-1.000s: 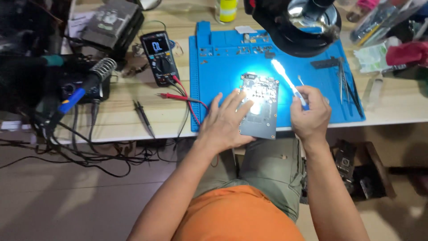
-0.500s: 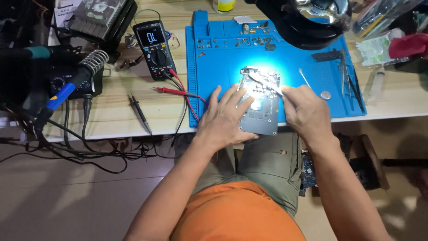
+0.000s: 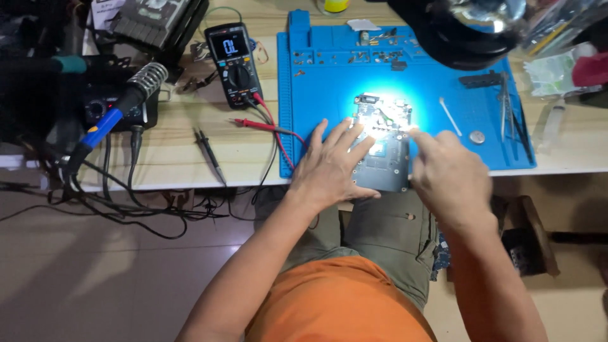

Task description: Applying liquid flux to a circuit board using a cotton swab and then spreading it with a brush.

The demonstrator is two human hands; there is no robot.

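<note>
On the blue mat (image 3: 329, 88) at the front edge of the worktop (image 3: 177, 158) lies a grey circuit board (image 3: 387, 142), its near end hanging just past the edge toward my lap and its far end washed out by a bright light. My left hand (image 3: 329, 168) lies flat on the board's left side, fingers (image 3: 345, 136) spread wide and pressing it down. My right hand (image 3: 446, 171) is at the board's right edge, blurred; its fingers point toward the bright spot, but I cannot tell whether they pinch anything. Just beyond that hand a white cotton swab (image 3: 450, 116) and a coin cell (image 3: 477, 136) lie on the mat, with tweezers (image 3: 506, 107) further right. Small screws and parts sit in the mat's far compartments. Left of the mat stands a black multimeter (image 3: 234, 63), its red lead (image 3: 263, 125) running across to the mat's edge, and a black probe (image 3: 209, 152) lies apart on the wood. A soldering iron (image 3: 117, 117) with a blue handle rests at the far left.
</note>
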